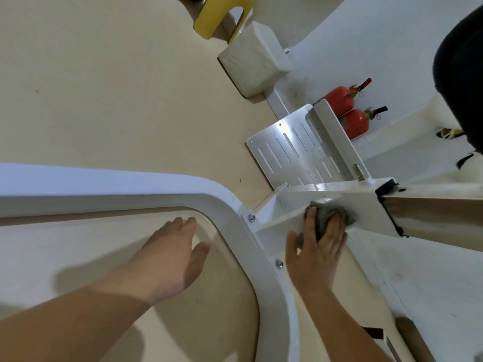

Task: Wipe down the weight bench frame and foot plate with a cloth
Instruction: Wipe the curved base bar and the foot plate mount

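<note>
The white bench frame curves from the left edge down through the middle. A slotted metal foot plate stands beyond it, at the centre right. My right hand presses a grey cloth onto a flat white frame bracket, fingers fairly straight over the cloth. My left hand hovers or rests with relaxed fingers over the beige floor, inside the frame's curve, holding nothing.
Two red fire extinguishers lie by the white wall behind the foot plate. A pale padded block and a yellow piece sit further back. A dark shape fills the right edge. Beige floor spreads to the left.
</note>
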Available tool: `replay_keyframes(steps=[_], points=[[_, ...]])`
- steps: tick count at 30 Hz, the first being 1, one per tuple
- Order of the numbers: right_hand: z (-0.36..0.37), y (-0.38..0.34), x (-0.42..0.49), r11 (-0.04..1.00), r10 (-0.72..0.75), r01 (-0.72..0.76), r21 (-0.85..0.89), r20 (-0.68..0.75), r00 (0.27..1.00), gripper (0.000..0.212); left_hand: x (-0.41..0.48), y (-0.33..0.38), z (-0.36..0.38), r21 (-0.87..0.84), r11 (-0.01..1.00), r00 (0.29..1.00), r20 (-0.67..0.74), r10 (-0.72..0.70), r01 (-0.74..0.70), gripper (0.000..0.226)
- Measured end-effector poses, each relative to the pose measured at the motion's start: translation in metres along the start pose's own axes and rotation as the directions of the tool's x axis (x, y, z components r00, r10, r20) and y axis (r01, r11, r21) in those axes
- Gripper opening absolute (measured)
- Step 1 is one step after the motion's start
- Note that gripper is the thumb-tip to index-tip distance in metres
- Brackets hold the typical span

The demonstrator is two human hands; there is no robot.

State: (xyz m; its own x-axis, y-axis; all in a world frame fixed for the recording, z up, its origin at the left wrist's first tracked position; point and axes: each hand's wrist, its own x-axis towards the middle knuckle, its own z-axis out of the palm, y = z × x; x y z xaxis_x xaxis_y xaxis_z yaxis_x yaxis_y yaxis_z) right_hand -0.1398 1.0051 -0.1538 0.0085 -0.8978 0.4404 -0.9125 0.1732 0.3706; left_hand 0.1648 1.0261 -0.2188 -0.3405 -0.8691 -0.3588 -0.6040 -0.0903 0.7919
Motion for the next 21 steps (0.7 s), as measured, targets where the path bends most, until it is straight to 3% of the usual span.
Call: replay_keyframes(steps=[3,5,7,10,13,16,18,21], points=[[0.032,-0.028,-0.045,0.986,-0.161,0.154,0.063,0.144,0.976,0.065,0.002,-0.002,0.001,0.058,0.998,1.0,-0.015,-0.014,0.015,0.069],[0.048,-0.035,-0.074,0.95,-0.306,0.31,0.027,0.271,0.913,0.065,0.005,-0.004,0.001,0.039,0.999,1.0,-0.013,-0.008,0.009,0.07],[0.05,-0.024,-0.072,0.924,-0.371,0.381,0.02,0.288,0.883,0.062,0.006,-0.006,0.001,0.016,1.0,1.0,-0.03,-0.004,0.004,0.071],[0.035,-0.016,-0.044,0.959,-0.282,0.273,0.077,0.146,0.948,0.054,0.006,-0.008,0.0,-0.013,1.0,1.0,-0.019,-0.004,0.004,0.071],[0.031,-0.04,-0.02,0.946,-0.205,0.19,0.264,0.029,0.978,0.051,0.008,-0.011,-0.003,-0.023,1.0,0.999,-0.04,0.016,-0.017,0.071],[0.042,-0.079,-0.006,0.918,-0.209,0.13,0.374,0.18,0.961,0.06,0.013,-0.012,-0.012,-0.04,0.999,0.997,-0.077,0.024,-0.027,0.069],[0.058,-0.104,0.005,0.915,-0.128,-0.016,0.403,0.328,0.936,0.059,0.015,-0.016,-0.02,-0.041,0.998,0.993,-0.115,0.038,-0.043,0.067],[0.08,-0.134,0.023,0.895,0.013,-0.208,0.395,0.443,0.897,0.05,0.014,-0.024,-0.032,-0.027,0.998,0.986,-0.156,0.057,-0.062,0.064]])
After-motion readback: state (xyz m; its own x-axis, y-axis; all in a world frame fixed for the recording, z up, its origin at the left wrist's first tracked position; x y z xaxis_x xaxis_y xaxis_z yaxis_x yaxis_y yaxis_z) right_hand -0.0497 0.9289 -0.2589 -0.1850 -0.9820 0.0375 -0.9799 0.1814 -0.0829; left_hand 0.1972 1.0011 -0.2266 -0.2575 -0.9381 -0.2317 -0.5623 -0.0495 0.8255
